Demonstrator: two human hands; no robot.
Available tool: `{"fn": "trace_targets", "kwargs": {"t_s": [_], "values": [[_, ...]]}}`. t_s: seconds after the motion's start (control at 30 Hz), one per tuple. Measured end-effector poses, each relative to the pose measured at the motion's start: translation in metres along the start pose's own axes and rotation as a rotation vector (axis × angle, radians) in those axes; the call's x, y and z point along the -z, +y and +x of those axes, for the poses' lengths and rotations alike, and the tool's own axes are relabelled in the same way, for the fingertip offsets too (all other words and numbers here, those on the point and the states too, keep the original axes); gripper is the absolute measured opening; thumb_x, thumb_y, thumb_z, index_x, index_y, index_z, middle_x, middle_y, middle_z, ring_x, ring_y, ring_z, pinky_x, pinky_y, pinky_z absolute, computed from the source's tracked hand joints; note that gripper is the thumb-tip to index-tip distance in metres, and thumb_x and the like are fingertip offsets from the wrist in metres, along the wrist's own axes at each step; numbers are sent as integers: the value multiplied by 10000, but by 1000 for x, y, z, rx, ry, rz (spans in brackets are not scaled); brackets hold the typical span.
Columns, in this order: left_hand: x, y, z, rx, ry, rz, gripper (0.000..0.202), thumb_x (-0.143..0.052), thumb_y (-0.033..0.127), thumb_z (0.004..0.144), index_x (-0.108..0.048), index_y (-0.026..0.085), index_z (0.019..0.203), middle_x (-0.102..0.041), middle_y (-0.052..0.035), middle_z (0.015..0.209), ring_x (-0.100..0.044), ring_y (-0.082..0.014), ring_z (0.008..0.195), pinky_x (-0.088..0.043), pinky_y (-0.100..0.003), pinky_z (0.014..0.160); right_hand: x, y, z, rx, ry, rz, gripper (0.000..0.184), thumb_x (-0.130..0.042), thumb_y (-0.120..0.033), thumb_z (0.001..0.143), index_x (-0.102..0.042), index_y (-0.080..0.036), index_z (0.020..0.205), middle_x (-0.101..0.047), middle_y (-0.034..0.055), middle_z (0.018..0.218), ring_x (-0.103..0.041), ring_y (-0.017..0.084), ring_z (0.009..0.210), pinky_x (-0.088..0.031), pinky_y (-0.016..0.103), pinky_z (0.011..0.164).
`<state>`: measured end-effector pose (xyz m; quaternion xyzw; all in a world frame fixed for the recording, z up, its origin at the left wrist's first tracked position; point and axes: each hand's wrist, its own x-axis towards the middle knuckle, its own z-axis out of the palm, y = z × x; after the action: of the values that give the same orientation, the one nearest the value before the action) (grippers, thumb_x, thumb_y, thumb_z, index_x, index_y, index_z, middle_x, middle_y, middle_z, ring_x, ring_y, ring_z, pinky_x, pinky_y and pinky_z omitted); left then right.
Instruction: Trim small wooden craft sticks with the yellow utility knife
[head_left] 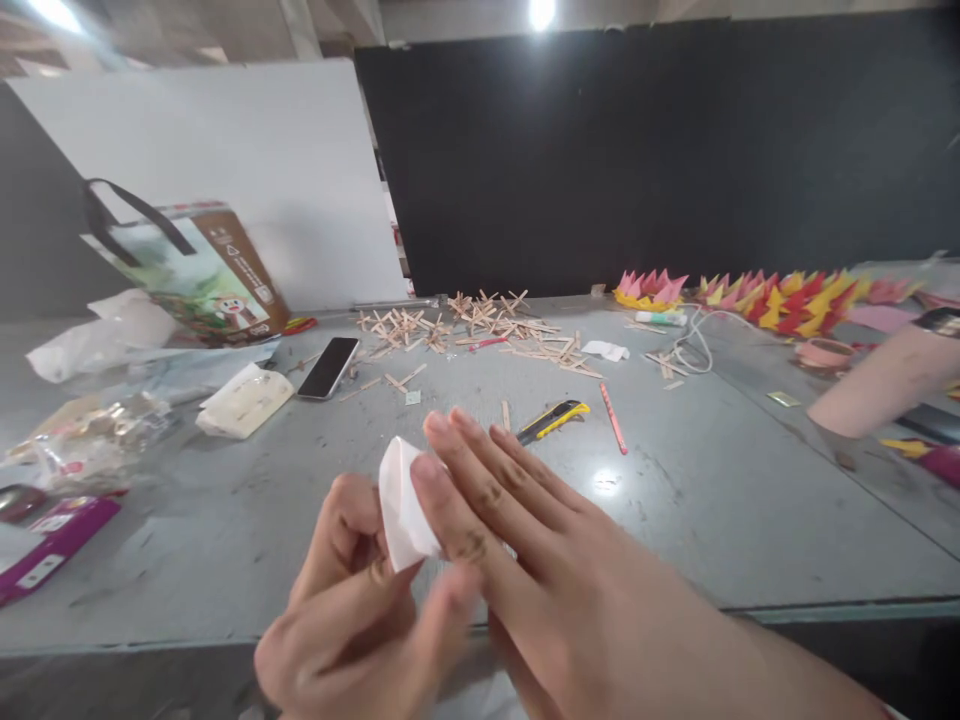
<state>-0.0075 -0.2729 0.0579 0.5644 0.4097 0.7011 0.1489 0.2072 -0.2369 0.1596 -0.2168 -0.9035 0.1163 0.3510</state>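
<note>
A small folded piece of white paper (405, 510) is held up over the near part of the table. My left hand (352, 600) grips its lower left edge between curled fingers and thumb. From the right, my right hand (547, 560) lays its straight fingers against the paper, covering its right side. The right thumb is blurred by motion and stands apart from the index finger. Just beyond my hands lie a yellow and black utility knife (553, 422) and a red patterned pencil (613, 420).
Wooden sticks (487, 325) lie heaped at the back. A phone (328, 367), a paper packet (245, 400) and a printed bag (202, 270) are on the left. Pink, yellow and red folded paper pieces (795, 300), a white cable (697, 345) and a cardboard tube (877, 380) are right.
</note>
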Motion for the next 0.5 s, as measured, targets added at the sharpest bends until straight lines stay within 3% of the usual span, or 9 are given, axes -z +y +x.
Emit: {"fn": "trace_targets", "kwargs": {"t_s": [0.07, 0.17, 0.23, 0.3, 0.4, 0.5], "values": [[-34, 17, 29, 65, -13, -75, 304, -821, 187, 846, -657, 178, 590, -554, -44, 835, -520, -155, 744, -420, -293, 585, -9, 10, -8, -32, -7, 124, 776, -505, -131, 1036, -169, -237, 1727, -167, 60, 1780, -160, 293, 1640, -172, 545, 1338], [-58, 35, 47, 224, -104, -261, 505, -748, 263, 932, -525, 157, 491, -442, -26, 756, -455, -136, 700, -389, -276, 565, -18, 27, -18, -270, 137, 595, 688, -503, -259, 1091, -228, -374, 1711, -249, -4, 1773, -236, 263, 1631, -229, 515, 1324], [-60, 37, 47, 320, -170, -339, 521, -752, 298, 933, -535, 156, 481, -436, -29, 762, -455, -141, 722, -405, -270, 583, -23, 36, -20, -435, 146, 983, 565, -505, -456, 1099, -420, -359, 1649, -428, 29, 1703, -393, 274, 1567, -383, 482, 1247], [-58, 35, 45, 374, -203, -369, 493, -758, 303, 929, -583, 162, 491, -435, -33, 772, -462, -148, 757, -423, -264, 610, -29, 42, -19, -470, 88, 1282, 596, -475, -632, 1064, -638, -264, 1503, -636, 109, 1514, -569, 312, 1409, -497, 473, 1115], [-53, 27, 43, 431, -245, -383, 406, -774, 283, 915, -666, 179, 538, -457, -38, 806, -481, -160, 825, -453, -258, 672, -36, 45, -17, -484, 97, 1412, 497, -564, -587, 1046, -792, -214, 1282, -770, 114, 1183, -690, 260, 1092, -529, 397, 950], [-53, 20, 43, 509, -272, -438, 304, -776, 287, 914, -732, 191, 629, -518, -45, 866, -509, -168, 877, -472, -263, 727, -40, 46, -16, -530, 150, 1350, 362, -601, -474, 1061, -835, -224, 1175, -773, 67, 979, -665, 188, 895, -511, 341, 870]]}}
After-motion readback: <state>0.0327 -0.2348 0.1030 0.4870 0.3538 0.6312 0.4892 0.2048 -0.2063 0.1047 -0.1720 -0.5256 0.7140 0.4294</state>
